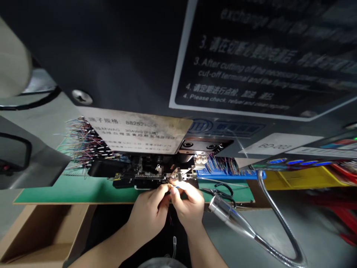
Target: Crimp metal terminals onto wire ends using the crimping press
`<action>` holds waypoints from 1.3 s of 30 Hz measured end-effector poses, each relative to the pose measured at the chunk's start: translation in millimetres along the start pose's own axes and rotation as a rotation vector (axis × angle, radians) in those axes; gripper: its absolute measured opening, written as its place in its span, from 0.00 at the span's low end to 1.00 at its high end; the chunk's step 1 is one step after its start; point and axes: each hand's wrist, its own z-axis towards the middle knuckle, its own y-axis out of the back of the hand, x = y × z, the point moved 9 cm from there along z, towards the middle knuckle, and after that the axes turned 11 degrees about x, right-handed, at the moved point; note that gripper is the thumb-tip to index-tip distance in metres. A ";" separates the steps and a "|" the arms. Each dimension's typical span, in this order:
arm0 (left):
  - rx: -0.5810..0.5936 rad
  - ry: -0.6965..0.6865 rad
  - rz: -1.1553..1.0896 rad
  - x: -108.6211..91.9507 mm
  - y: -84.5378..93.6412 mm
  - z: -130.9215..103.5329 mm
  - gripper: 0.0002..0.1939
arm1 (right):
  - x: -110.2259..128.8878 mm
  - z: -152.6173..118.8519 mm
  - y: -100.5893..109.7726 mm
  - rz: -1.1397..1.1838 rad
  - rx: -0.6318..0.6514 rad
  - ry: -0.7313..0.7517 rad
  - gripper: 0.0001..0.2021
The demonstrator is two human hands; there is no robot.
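At the front of a terminal crimping machine (pixel 158 175), my two hands meet under its bright light. My left hand (pixel 149 210) is closed, thumb and forefinger pinched together at thin coloured wires (pixel 172 185). Beside it, my right hand (pixel 189 204) pinches the same thin wires, its forefinger reaching close to the machine's crimping point. Only short bits of wire show between the fingertips; the glare and the fingers hide their ends. Dark strands hang below, between the hands.
The machine's dark housing (pixel 125 67) fills the upper view. Bundles of coloured wires (pixel 86 145) lie behind on the left, and more in a blue tray (pixel 231 174). Scissors (pixel 223 191) rest on the green mat (pixel 97 191). A gooseneck lamp (pixel 231 216) curves at right; a cardboard box (pixel 47 234) stands lower left.
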 end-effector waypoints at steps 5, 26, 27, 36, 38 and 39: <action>-0.004 -0.001 -0.019 1.2 1.9 -1.5 0.14 | -4.5 -3.0 2.2 0.014 -0.030 -0.055 0.07; 0.017 -0.034 -0.043 -2.2 -0.3 -0.5 0.10 | -2.3 1.0 -3.1 0.053 0.012 -0.036 0.09; 0.010 -0.033 -0.041 -2.0 -0.3 -0.2 0.10 | -2.2 1.5 -3.1 0.051 0.007 -0.034 0.09; 0.027 0.003 -0.039 1.5 -5.2 -0.8 0.12 | -6.4 -2.9 -3.6 0.066 -0.014 -0.056 0.07; 0.031 0.000 -0.052 2.4 -4.2 -1.8 0.12 | -10.3 -10.0 -3.4 0.086 -0.024 -0.060 0.10; 0.037 -0.002 -0.064 3.3 -4.1 -2.9 0.12 | -13.9 -15.5 -3.7 0.108 -0.028 -0.069 0.11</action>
